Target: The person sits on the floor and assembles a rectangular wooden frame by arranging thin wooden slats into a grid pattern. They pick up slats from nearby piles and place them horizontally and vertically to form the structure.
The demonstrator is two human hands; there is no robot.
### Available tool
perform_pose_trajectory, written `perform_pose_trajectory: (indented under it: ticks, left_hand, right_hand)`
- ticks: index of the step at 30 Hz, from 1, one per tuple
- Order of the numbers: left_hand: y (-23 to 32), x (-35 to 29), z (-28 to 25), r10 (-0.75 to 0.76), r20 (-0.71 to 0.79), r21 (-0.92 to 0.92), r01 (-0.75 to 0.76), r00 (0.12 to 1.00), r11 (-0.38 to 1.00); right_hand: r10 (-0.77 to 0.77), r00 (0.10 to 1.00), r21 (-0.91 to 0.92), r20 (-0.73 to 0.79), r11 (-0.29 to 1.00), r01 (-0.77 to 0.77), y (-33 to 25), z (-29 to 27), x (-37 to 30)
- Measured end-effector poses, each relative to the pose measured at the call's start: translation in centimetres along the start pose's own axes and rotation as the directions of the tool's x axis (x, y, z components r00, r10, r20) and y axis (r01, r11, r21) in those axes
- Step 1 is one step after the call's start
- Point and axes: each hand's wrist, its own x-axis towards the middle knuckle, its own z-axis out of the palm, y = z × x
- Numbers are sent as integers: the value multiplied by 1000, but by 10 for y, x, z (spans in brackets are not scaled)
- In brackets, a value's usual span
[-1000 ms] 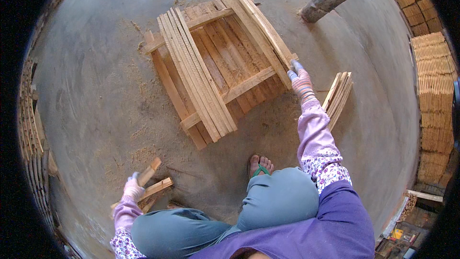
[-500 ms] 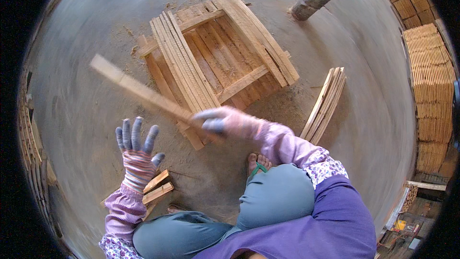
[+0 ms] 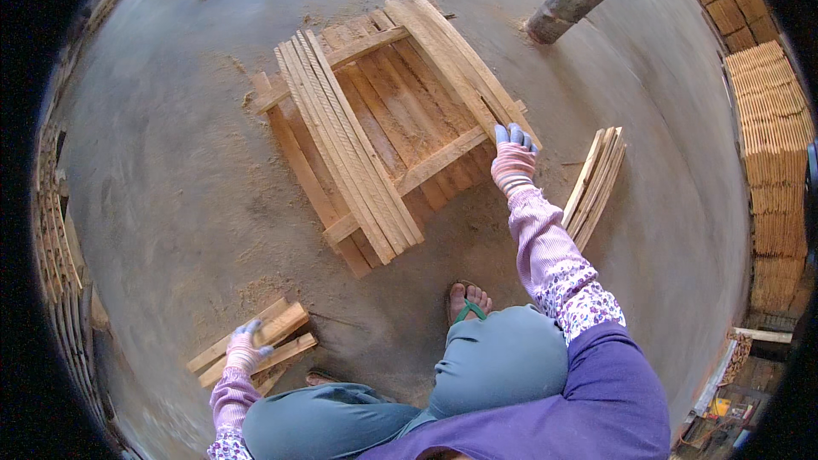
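Both hands are on wood here: the right hand (image 3: pixel 515 162), out toward 2 o'clock in a striped knit glove with grey-blue fingers, lays slightly bent, parted fingers over the near ends of the right-hand planks (image 3: pixel 452 64), and whether it has a real grip I can't tell. Down between 7 and 8 o'clock, the gloved left hand (image 3: pixel 245 351) sits on the short boards (image 3: pixel 281 322), its thumb spread away from its half-bent fingers; how firmly it holds, again, can't be told. Those right-hand planks are long, pale, straight-edged timber, lying flat side by side along the right edge of a low slatted platform (image 3: pixel 383 94) at 12 o'clock, their long axis running roughly 11 to 5, near ends at 5. Matching that line, a left bundle (image 3: pixel 349 149) of narrow, rough-sawn strips lies tight across the crosspieces (image 3: pixel 439 158). The short boards, chunky, square-cut and loosely heaped, point about 2 to 8. Over at 3 o'clock, a loose bundle (image 3: pixel 594 187) of slim sticks leans nearly 1 to 7. Beneath it all, smooth grey floor (image 3: pixel 170 187), with grainy sawdust (image 3: pixel 264 290) scattered near the short boards.
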Motion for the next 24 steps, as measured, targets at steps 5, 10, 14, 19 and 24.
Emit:
perform_pose_trajectory:
  ticks: [5,10,14,19,24]
  left_hand:
    - [-5,-12,-8,-110,155,-59,120,982,991]
    - [13,9,-29,-29,87,-32,32,996,999]
    - [68,9,-71,27,76,-17,-26,997,1000]
    - [110,14,-112,211,-28,63,-209,977,976]
    - [191,22,-161,445,-167,111,-431,880,895]
  right_hand:
    - [86,991,586,98,801,-127,-20,3,11]
    - [-225,831,829,508,-135,-543,2,7,9]
    - [-358,780,703,514,-346,-622,-1,-1,1]
    - [-319,774,712,547,-309,-631,-16,-10,5]
    - [-56,951,895,304,360,-265,-26,-8,0]
